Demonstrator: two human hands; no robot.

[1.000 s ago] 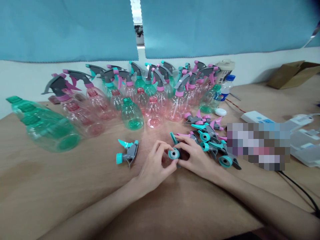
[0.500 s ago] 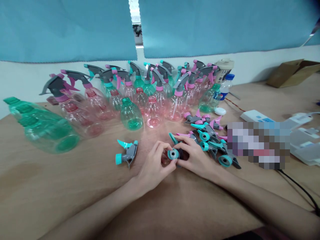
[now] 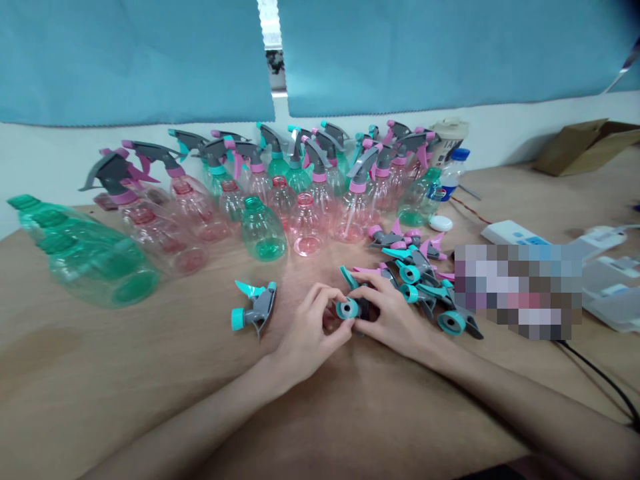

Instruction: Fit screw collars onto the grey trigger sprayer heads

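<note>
Head view: which step is in hand?

— I judge it is handling of one grey-and-turquoise plastic spray head (image 3: pixel 353 309), which is between both hands, above the brown wooden table (image 3: pixel 175 360). Its round turquoise collar (image 3: pixel 345 309) faces the camera. The left hand (image 3: pixel 315 323) pinches this collar; the right hand (image 3: pixel 393 313) is closed around the grey body.

— What does the next move call for?

— Steady support from the right, I think, while left fingers control the collar.

— Any writing?

— On the whitish lidded cup (image 3: pixel 451 141), perhaps "IAM". The clear blue-capped plastic bottle (image 3: pixel 451 181) has an emblem resembling Pepsi; smaller letters are unreadable.
</note>
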